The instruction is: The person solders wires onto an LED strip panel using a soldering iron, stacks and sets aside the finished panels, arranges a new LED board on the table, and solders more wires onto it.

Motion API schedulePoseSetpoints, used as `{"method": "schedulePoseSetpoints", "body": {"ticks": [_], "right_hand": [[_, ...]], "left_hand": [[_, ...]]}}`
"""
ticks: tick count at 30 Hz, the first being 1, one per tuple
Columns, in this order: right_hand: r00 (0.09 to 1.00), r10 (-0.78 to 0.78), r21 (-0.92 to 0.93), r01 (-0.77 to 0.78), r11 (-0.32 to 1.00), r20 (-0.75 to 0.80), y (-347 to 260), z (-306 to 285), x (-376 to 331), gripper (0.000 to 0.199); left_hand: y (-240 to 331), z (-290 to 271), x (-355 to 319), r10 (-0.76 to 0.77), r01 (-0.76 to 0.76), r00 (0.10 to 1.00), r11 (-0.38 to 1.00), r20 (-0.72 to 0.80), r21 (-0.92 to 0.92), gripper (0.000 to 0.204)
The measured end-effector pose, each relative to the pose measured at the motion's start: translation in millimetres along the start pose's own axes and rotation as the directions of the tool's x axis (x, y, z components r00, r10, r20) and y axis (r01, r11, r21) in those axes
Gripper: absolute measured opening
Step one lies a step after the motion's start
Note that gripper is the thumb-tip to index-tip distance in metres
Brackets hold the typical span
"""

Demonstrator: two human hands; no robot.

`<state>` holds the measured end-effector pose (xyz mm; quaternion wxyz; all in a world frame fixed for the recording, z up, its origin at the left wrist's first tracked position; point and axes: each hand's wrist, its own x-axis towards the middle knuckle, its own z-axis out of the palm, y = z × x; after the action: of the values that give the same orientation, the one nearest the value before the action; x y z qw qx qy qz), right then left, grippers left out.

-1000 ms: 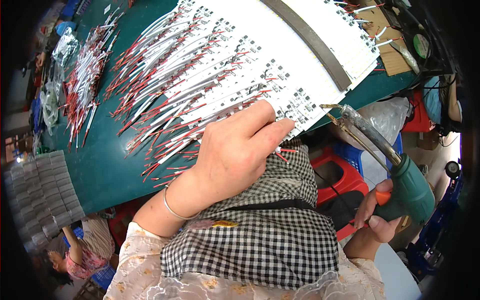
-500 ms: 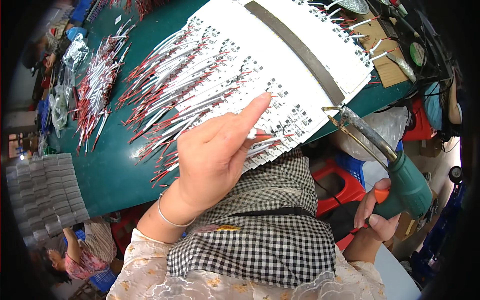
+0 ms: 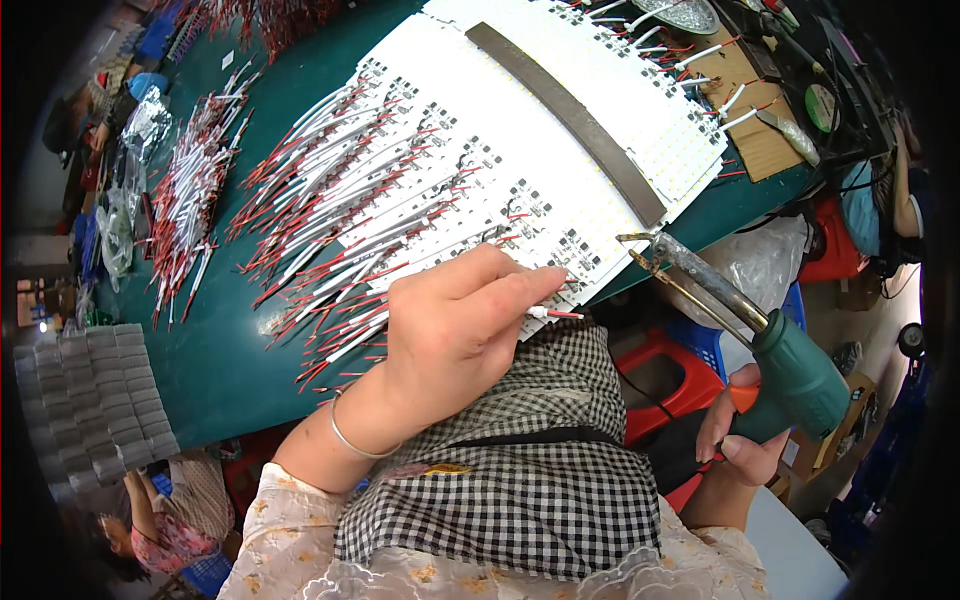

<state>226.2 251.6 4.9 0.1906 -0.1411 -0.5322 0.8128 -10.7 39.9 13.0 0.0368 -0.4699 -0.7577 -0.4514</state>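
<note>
My left hand (image 3: 455,325) is closed on a white-sheathed wire (image 3: 540,312), whose bared red end sticks out past the fingers. Its index fingertip rests at the near edge of a white LED circuit board (image 3: 590,215), among small black pads. In my right hand (image 3: 738,435) is a green soldering gun (image 3: 800,370) with an orange trigger; its metal tip points left, close to the boards' right edge. Many white wires with red ends (image 3: 330,190) fan out from the left side of the boards. A dark curved bar (image 3: 570,120) lies across them.
A loose pile of red-and-white wires (image 3: 195,180) lies on the green table (image 3: 230,370). Stacked grey pieces (image 3: 95,400) stand at its left corner. Cardboard (image 3: 755,110) and a foil dish (image 3: 685,12) are at the far right. A red stool (image 3: 665,375) is below; another person sits lower left.
My left hand has shifted down and to the right with the wire, its index finger now lower on the board's edge. The soldering gun sits slightly left and lower.
</note>
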Motion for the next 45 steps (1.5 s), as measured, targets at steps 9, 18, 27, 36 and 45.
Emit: {"method": "schedulePoseSetpoints", "body": {"ticks": [9,18,27,36,45], "right_hand": [[0.999,0.028,0.017,-0.028,0.999,0.015,1,-2,1,0.063],[0.999,0.03,-0.004,-0.031,1.0,-0.042,3,1,1,0.062],[0.993,0.078,-0.075,-0.085,0.994,-0.093,-1,15,1,0.059],[0.986,0.074,-0.133,-0.094,0.987,-0.15,0,23,3,0.058],[0.986,0.081,-0.15,-0.103,0.983,-0.144,1,34,14,0.039]], "left_hand": [[-5,6,2,0.113,-0.112,0.994,0.98,0.004,0.163,0.048],[-9,8,3,0.095,-0.099,0.995,0.979,0.031,0.178,0.031],[-8,11,0,0.094,-0.101,0.995,0.965,0.039,0.24,0.036],[-7,12,0,0.065,-0.067,0.998,0.976,0.015,0.208,0.048],[-6,14,0,0.07,-0.067,0.998,0.978,-0.007,0.198,0.051]]}}
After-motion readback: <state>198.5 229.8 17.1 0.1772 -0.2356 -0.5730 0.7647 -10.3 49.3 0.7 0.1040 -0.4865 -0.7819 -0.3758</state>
